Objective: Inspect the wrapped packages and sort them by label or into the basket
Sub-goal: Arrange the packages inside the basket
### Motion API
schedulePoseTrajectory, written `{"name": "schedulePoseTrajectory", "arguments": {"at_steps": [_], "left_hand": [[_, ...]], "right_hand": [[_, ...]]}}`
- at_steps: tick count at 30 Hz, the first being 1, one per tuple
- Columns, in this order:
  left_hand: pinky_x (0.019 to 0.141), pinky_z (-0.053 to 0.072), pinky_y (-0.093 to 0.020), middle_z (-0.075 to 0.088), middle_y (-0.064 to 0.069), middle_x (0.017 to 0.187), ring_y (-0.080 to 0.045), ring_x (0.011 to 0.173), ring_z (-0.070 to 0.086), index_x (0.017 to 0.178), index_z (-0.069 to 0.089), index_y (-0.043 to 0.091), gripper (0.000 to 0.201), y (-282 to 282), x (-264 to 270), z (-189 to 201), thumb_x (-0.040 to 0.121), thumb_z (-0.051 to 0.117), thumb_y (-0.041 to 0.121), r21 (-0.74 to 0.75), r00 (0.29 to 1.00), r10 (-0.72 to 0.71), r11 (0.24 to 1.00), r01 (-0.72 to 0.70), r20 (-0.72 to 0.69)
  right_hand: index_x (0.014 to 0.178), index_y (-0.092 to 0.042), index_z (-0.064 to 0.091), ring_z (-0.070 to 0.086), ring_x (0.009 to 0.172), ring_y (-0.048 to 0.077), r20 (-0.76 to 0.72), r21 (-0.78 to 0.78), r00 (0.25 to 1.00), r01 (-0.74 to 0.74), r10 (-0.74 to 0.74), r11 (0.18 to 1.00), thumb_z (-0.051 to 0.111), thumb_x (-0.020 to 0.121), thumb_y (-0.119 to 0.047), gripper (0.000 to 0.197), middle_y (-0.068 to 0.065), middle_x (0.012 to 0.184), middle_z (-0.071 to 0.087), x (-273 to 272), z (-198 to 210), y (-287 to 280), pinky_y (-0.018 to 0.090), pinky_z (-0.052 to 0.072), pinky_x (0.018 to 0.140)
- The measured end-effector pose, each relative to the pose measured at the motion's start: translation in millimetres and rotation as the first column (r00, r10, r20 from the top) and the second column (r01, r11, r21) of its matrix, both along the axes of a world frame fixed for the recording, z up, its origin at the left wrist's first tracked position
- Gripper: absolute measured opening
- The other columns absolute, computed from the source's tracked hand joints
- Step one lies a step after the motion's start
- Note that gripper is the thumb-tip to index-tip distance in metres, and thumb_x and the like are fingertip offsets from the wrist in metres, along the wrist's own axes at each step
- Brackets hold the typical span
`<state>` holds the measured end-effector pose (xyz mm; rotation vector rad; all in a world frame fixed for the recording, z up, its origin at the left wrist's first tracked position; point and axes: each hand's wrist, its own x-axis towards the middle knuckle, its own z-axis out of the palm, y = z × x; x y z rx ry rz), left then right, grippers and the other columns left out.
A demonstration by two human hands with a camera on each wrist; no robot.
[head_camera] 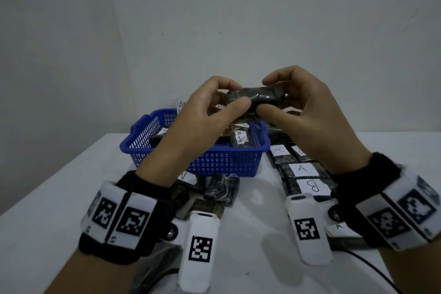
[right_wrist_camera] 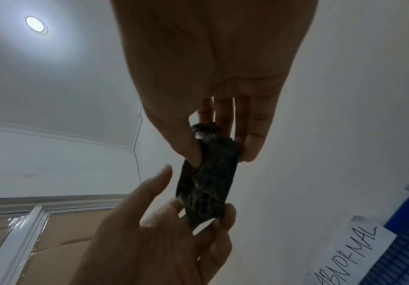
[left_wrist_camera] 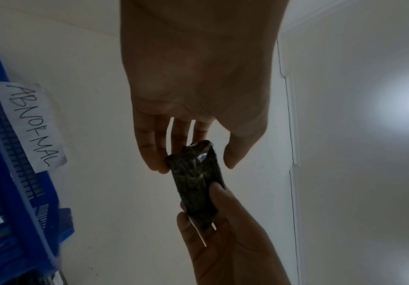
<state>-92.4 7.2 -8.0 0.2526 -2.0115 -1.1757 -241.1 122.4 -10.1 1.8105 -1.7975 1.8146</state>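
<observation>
Wrist bands nearest. Package [head_camera: 255,97]: held above basket [head_camera: 229,162], long axis spanning between both hands; left hand [head_camera: 205,112] fingers pinch one end, right hand [head_camera: 305,112] fingers clamp the other. No label showing.

Plain pale walls [head_camera: 238,19] meet in a corner behind a white table [head_camera: 59,186]. A round ceiling light [right_wrist_camera: 36,25] glows overhead. Cardboard [right_wrist_camera: 59,231] covers a white-framed window [right_wrist_camera: 33,216].

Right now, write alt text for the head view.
Both hands, left hand and right hand, hold a dark wrapped package above a blue basket. Packages labelled A and B lie on the white table.
</observation>
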Motion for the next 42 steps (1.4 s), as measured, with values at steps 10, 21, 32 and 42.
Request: {"name": "schedulePoseTrajectory", "arguments": {"at_steps": [10,21,32,42], "left_hand": [[0.071,0.053,-0.019,0.065,0.003,0.095,-0.008,0.086,0.067,0.096,0.061,0.017,0.018,-2.8,3.7,2.6,0.088,0.068,0.003,-0.051,0.996,-0.049,0.998,0.046,-0.068],[0.074,0.054,-0.020,0.064,0.003,0.103,-0.009,0.091,0.068,0.103,0.062,0.020,0.017,-1.0,3.0,3.8,0.088,0.063,0.025,-0.015,0.993,-0.015,1.000,0.013,-0.113],[0.075,0.056,-0.024,0.063,-0.004,0.118,-0.013,0.105,0.067,0.117,0.057,0.019,0.040,-5.1,6.2,2.9,0.086,0.069,-0.004,-0.065,0.986,-0.091,0.994,0.082,-0.137],[0.068,0.054,-0.022,0.055,-0.003,0.099,-0.010,0.088,0.062,0.117,0.056,0.017,0.040,-3.1,2.7,2.1,0.084,0.057,-0.005,-0.059,0.969,-0.175,0.984,0.167,-0.176]], "right_hand": [[0.106,-0.016,0.065,0.073,0.079,0.021,0.140,0.124,0.987,-0.101,0.083,0.987,0.068,0.094,-0.016,0.012,0.007,0.098,0.074,1.9,1.7,3.3,0.033,0.061,0.071],[0.102,-0.016,0.065,0.067,0.083,0.010,-0.009,-0.016,0.998,-0.055,0.055,0.998,0.075,0.086,-0.005,0.022,0.002,0.099,0.071,4.5,3.8,2.5,0.018,0.052,0.066],[0.113,-0.017,0.065,0.075,0.083,0.021,0.196,0.047,0.976,-0.109,0.098,0.993,0.066,0.094,-0.010,0.020,0.006,0.109,0.069,3.7,4.6,3.7,0.031,0.060,0.067],[0.110,-0.013,0.062,0.073,0.079,0.018,0.189,0.003,0.978,-0.090,0.088,0.996,0.068,0.090,-0.002,0.024,0.005,0.101,0.072,5.7,5.7,5.0,0.034,0.063,0.071]]}}
